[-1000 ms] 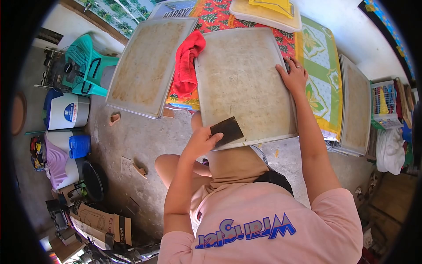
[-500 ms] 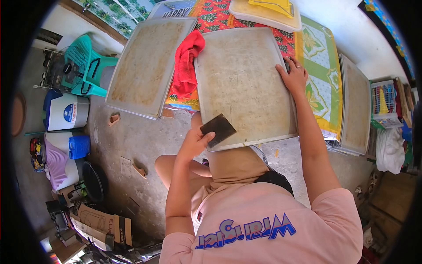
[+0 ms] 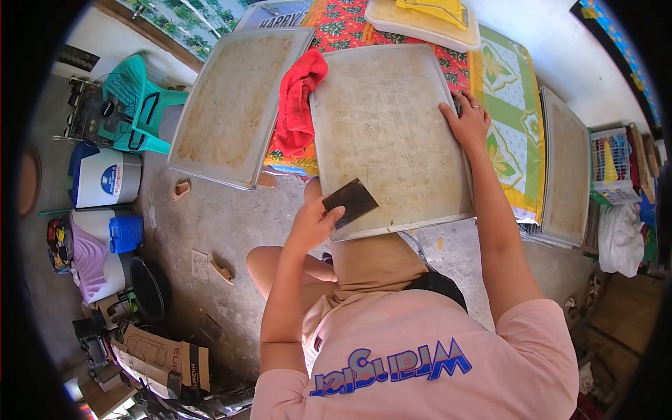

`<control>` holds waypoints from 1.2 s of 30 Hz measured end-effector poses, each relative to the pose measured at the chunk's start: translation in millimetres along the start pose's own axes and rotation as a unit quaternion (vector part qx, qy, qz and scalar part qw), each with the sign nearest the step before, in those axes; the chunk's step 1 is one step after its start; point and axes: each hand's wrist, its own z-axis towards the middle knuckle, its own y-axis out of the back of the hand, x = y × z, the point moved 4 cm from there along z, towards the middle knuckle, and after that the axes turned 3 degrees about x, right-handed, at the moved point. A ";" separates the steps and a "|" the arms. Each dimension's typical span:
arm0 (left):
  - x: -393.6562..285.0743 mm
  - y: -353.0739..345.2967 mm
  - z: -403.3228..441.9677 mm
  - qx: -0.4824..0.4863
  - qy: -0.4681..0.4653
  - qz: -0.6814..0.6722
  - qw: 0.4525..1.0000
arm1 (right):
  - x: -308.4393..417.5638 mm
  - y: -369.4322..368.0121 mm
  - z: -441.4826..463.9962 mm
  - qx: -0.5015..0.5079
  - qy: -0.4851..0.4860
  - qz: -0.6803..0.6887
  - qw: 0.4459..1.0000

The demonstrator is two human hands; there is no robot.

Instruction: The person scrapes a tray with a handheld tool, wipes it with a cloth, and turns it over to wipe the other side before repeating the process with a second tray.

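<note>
My left hand [image 3: 313, 222] is closed on a thin dark rectangular plate [image 3: 352, 204], its thumb on top. The plate lies over the lower left corner of a stained metal tray [image 3: 385, 133]. My right hand [image 3: 467, 120] grips the right edge of this tray, thumb on its face; a small dark thing shows by the fingers, too hidden to make out. A crumpled red cloth [image 3: 297, 105] rests along the tray's left edge. Further left lies a second stained tray [image 3: 234, 105].
Beyond the tray, a patterned tablecloth [image 3: 504, 140] bears a lidded container [image 3: 423, 24] with a yellow item on it. More trays [image 3: 565, 171] stand at the right. On the left are a green chair [image 3: 143, 105], a blue jug [image 3: 127, 233] and cardboard [image 3: 164, 353].
My left hand and the dark plate have shifted left and slightly up along the tray's lower left corner, then a little back right. My right hand and the tray have stayed in place.
</note>
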 end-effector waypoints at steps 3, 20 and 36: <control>-1.5 -1.4 0.7 -0.014 0.003 0.017 1.000 | -0.5 -0.3 -0.1 -0.002 0.000 -0.001 1.000; -10.7 28.8 -2.8 -0.165 0.025 -0.090 0.982 | 2.2 1.9 -1.0 -0.003 -0.002 0.011 1.000; -20.6 43.5 -29.9 -0.063 0.089 -0.034 0.993 | 0.8 0.2 -0.6 -0.006 -0.004 0.004 1.000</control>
